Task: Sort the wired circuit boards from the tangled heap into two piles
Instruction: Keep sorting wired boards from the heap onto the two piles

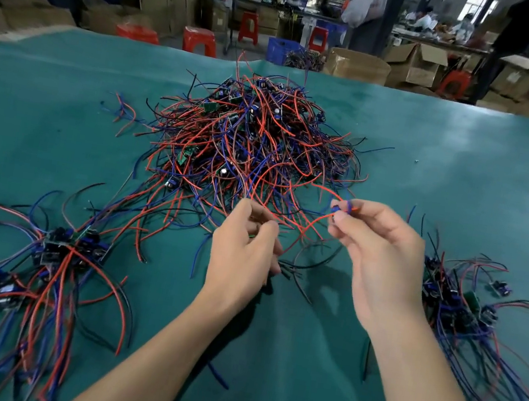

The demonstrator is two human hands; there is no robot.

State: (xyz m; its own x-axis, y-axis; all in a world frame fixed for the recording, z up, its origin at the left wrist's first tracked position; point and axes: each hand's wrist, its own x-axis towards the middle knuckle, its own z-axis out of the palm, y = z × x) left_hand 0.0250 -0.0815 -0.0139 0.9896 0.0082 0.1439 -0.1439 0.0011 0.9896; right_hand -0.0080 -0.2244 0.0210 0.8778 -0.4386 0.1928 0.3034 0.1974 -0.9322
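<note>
Pinching a small blue component with red and blue wires between thumb and fingertips, the right hand (383,253) is raised just in front of the tangled heap (250,149), at its near right edge. From that pinch a red wire (306,231) loops down and toward the left hand (241,252), which hovers at the heap's near edge with its fingers curled inward around something small; a sliver of green shows between the fingers, possibly a board edge, though the view is too blurred there to be sure. Several dark wire ends (297,271) hang or lie just below the two hands, between them.

The heap itself sits at the middle of the green table cover (470,163), a mound of red, blue and black wires with small green boards (212,107) poking out near its top and left flank. Left of the heap and nearer the camera lies the left pile (68,249), dark boards clustered together with long red, blue and black leads fanning toward the table's near edge. Right of the heap, just beyond the right wrist, lies the right pile (457,307), whose leads look mostly blue and dark, trailing toward the near right corner.

Beyond the heap, past the table's far edge, stand red stools (200,41), a blue crate (281,51) and stacked cardboard boxes (416,65), with people at benches further back
</note>
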